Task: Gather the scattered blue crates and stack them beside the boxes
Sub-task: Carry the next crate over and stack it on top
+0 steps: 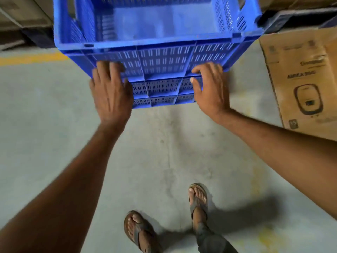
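Note:
A stack of blue slotted crates stands on the concrete floor ahead of me. The top blue crate (164, 57) is empty and sits on two lower blue crates (162, 86), of which only the near walls show. My left hand (111, 94) lies with spread fingers against the near wall, at the top crate's lower left edge. My right hand (209, 92) rests at the seam on the right, fingers curled on the top crate's lower edge and thumb on the crate below. Neither hand closes around anything.
A brown cardboard box (300, 79) with a printed appliance picture stands right of the stack, with a dark pallet edge (291, 19) behind it. More boxes (23, 19) sit at the far left. A yellow floor line (31, 58) runs left. My sandalled feet (197, 199) stand just behind.

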### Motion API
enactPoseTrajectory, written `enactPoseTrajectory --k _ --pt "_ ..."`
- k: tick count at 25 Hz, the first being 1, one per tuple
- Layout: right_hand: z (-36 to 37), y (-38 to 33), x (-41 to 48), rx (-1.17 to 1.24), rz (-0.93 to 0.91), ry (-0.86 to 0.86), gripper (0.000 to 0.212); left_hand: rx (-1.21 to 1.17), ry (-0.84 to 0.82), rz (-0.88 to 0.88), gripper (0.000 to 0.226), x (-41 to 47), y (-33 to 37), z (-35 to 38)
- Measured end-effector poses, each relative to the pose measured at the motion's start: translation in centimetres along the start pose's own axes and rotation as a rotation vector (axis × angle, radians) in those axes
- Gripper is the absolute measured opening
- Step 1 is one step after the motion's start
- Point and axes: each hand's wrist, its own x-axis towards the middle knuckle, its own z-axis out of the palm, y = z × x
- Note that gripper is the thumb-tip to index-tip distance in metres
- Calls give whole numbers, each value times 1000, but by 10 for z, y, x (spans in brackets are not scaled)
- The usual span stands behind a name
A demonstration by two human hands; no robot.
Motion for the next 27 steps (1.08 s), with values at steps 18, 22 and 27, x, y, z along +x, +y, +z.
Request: enactPoseTrajectory --k 18,22,27 --pt "41 11 31 39 389 -304 14 -282 -431 -200 35 -11 21 62" --pt "-47 -24 -17 347 546 -193 8 -521 -404 -285 29 -51 65 -30" --pt "-191 -96 -133 639 686 -167 10 -729 -408 -319 16 -135 119 -170"
